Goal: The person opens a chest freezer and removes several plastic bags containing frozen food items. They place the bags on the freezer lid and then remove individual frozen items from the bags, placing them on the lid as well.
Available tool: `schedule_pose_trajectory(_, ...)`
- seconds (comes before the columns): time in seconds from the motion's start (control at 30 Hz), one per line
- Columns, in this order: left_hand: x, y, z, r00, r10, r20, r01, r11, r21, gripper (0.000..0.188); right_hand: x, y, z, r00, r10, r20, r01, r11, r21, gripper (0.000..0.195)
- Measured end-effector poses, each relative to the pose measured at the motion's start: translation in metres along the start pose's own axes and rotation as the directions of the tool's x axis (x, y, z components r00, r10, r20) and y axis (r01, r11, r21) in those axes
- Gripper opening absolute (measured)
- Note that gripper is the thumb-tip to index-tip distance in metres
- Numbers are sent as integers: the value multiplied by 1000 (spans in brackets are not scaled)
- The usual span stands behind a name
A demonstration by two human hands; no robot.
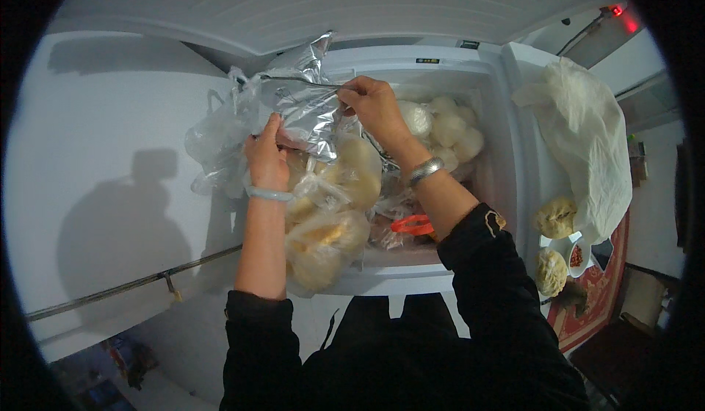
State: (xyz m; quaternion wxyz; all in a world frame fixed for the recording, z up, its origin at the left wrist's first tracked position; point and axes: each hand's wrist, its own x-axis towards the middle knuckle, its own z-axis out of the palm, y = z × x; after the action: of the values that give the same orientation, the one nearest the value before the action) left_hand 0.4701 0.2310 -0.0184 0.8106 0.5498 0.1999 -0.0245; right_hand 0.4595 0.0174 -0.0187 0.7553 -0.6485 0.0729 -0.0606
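Observation:
A silver foil bag (314, 111) is held between both hands above an open chest freezer (498, 136). My left hand (268, 155) grips its lower left side, thumb on top. The fingers of my right hand (366, 97) pinch its upper right edge, where a thin dark strip runs across. Clear plastic bags (220, 136) lie against the foil bag on the left. Below my hands, tied clear bags of pale yellow food (327, 246) rest at the freezer's left side. A bag of round white items (446, 127) lies inside, right of my right hand.
The raised freezer lid (341, 3) spans the top of the view. A red plastic handle (412, 225) shows among bags inside the freezer. At right are a whitish plastic bag (589, 141), two pale dough-like lumps (556, 217) and a small white bowl (577, 257) with reddish bits.

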Motion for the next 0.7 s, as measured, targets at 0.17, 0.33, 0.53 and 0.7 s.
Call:
schedule_pose_trajectory(0.17,8,-5,4,999,16,-42,-8,981,192,37,-4,2,-7,999,10,-34,-14,993,-119,20)
schedule_pose_trajectory(0.33,28,-6,-34,971,60,233,-163,875,455,46,-54,15,-40,978,-182,-97,135,919,-370,30)
schedule_pose_trajectory(0.53,-17,28,-26,994,1,111,-47,909,414,68,-65,69,-160,907,-204,-368,-142,675,-724,34)
schedule_pose_trajectory(0.7,-69,29,9,917,356,177,-386,688,614,67,-28,107,-194,913,-407,-17,141,355,-924,40)
